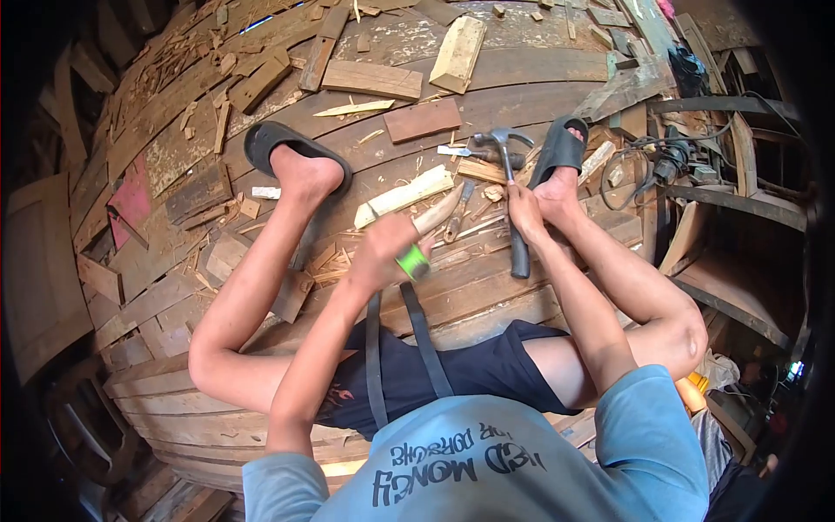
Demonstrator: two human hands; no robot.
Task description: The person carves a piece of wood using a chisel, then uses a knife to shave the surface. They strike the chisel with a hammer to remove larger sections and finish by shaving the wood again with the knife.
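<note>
My left hand (383, 248), blurred by motion, is closed around a bright green-handled tool (413, 262) whose working end is mostly hidden. Just beyond it lies a pale split piece of wood (404, 196), with a curved wooden piece (441, 211) beside the fingers. In my right hand (524, 211) is a claw hammer (519, 257), gripped midway along the shaft with its head pointing away from me. Between the two hands, a narrow tool with a metal blade (458, 211) rests on the planks. Another dark-handled tool (513, 160) lies under the hammer head.
My sandalled feet (296, 165) stand on a plank floor (539, 96) strewn with offcuts and splinters. Ahead are a reddish block (423, 120), a flat board (372, 80) and a pale block (458, 54). A corded power tool (671, 157) and curved timber ribs (735, 200) are at right.
</note>
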